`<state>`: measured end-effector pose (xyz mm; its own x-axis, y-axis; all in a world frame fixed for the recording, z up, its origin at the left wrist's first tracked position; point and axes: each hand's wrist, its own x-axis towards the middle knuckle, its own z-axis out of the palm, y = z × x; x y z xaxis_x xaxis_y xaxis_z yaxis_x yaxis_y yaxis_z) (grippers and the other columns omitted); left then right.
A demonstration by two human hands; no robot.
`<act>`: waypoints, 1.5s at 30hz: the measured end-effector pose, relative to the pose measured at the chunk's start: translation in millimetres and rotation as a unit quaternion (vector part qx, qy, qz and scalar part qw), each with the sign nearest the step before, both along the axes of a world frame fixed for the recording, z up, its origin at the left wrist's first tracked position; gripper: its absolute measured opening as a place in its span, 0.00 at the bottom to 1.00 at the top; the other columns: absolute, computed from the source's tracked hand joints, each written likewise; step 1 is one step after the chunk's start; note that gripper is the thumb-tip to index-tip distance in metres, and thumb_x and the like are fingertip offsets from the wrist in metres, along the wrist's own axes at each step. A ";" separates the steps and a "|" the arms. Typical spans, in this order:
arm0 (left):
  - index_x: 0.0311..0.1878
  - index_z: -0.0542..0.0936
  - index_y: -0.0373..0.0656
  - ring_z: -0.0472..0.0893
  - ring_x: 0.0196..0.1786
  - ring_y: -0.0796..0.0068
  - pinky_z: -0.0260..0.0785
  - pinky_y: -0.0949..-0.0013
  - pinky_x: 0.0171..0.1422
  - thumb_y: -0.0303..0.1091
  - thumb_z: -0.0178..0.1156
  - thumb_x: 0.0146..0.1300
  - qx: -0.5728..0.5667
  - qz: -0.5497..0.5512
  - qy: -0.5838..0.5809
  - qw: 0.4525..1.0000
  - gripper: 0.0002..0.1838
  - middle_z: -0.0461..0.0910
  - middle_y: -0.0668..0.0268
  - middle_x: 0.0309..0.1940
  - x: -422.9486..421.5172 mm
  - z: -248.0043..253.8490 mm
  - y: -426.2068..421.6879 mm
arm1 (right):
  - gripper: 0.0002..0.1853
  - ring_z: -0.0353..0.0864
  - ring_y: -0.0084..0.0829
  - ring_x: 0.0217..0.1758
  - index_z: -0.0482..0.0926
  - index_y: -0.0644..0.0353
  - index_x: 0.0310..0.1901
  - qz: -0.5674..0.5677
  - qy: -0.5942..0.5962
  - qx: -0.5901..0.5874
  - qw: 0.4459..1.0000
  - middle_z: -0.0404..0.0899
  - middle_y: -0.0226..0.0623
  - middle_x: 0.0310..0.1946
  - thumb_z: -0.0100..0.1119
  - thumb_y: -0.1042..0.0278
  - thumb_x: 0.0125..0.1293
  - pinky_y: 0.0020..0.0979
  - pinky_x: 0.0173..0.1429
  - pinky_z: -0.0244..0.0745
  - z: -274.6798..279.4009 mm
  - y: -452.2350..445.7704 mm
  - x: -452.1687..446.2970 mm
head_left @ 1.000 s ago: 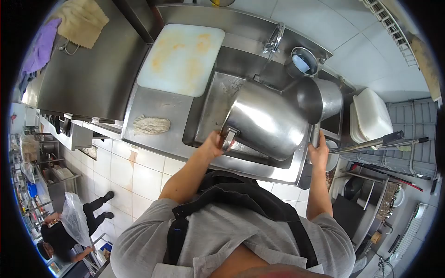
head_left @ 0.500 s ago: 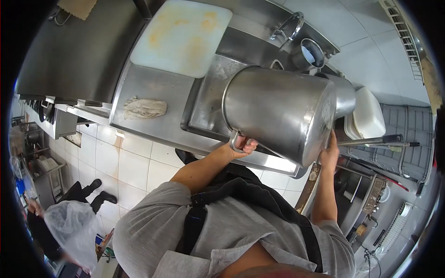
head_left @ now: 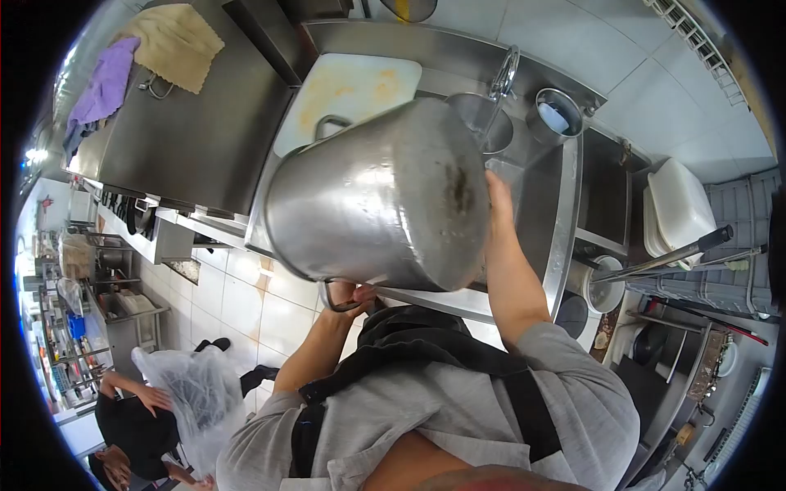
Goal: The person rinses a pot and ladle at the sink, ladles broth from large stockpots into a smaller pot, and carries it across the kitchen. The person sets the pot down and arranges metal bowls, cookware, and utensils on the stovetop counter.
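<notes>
A large steel pot (head_left: 352, 196) lies tilted on its side in the air, its stained base facing right. My left hand (head_left: 348, 301) is closed round the lower loop handle near the rim. Against the right side of the base rests my right hand (head_left: 498, 204), its fingers partly hidden behind the pot. The pot covers part of the white cutting board (head_left: 360, 86) and much of the counter. Behind it, a smaller steel vessel (head_left: 483, 123) stands under the faucet (head_left: 506, 74).
A small steel container (head_left: 555, 116) with something light blue inside stands right of the faucet. White tubs (head_left: 679, 204) and long metal handles (head_left: 679, 260) are at the right. At lower left, another person (head_left: 139, 425) handles a clear plastic bag (head_left: 196, 393).
The big pot has moved left, away from over the sink, and its base has turned more toward the camera. The smaller steel vessel now shows under the faucet.
</notes>
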<state>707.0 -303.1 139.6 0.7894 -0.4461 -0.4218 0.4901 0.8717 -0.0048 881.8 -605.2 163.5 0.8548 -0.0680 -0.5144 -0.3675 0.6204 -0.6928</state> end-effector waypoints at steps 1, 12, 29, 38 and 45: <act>0.49 0.75 0.38 0.67 0.14 0.78 0.61 0.79 0.12 0.41 0.50 0.70 0.015 0.011 0.004 1.000 0.16 0.78 0.57 0.30 -3.5 5.8 9.1 | 0.18 0.82 0.35 0.38 0.78 0.62 0.51 0.007 0.050 -0.077 0.996 0.81 0.41 0.36 0.56 0.68 0.59 0.37 0.44 0.79 -3.5 1.2 1.2; 0.48 0.76 0.42 0.68 0.19 0.75 0.61 0.77 0.19 0.57 0.50 0.68 0.031 0.037 -0.083 0.995 0.25 0.75 0.59 0.27 7.1 -3.9 54.1 | 0.46 0.79 0.52 0.49 0.55 0.54 0.71 0.331 -0.061 -0.809 0.481 0.73 0.48 0.51 0.64 0.76 0.47 0.46 0.51 0.78 -51.5 -108.1 -137.4; 0.35 0.79 0.41 0.68 0.17 0.79 0.58 0.78 0.17 0.42 0.57 0.64 -0.125 -0.119 -0.151 0.973 0.12 0.71 0.68 0.17 70.9 -19.6 -39.3 | 0.43 0.78 0.52 0.46 0.57 0.53 0.71 0.116 -0.053 -0.869 0.478 0.73 0.46 0.46 0.61 0.77 0.50 0.47 0.46 0.78 52.6 -156.2 -181.5; 0.35 0.79 0.42 0.67 0.17 0.80 0.59 0.78 0.19 0.40 0.58 0.63 -0.098 -0.087 -0.130 0.983 0.11 0.72 0.67 0.18 59.1 -5.4 -13.3 | 0.40 0.77 0.56 0.46 0.62 0.56 0.68 0.170 -0.027 -0.845 0.506 0.74 0.52 0.46 0.55 0.79 0.47 0.49 0.48 0.76 27.2 -179.5 -208.0; 0.33 0.79 0.43 0.68 0.17 0.77 0.61 0.77 0.21 0.38 0.60 0.64 -0.086 -0.052 -0.107 0.989 0.09 0.73 0.68 0.18 61.4 -9.4 -12.3 | 0.42 0.77 0.55 0.47 0.61 0.52 0.69 0.134 -0.013 -0.841 0.523 0.73 0.50 0.46 0.61 0.79 0.48 0.49 0.49 0.75 25.2 -179.6 -212.9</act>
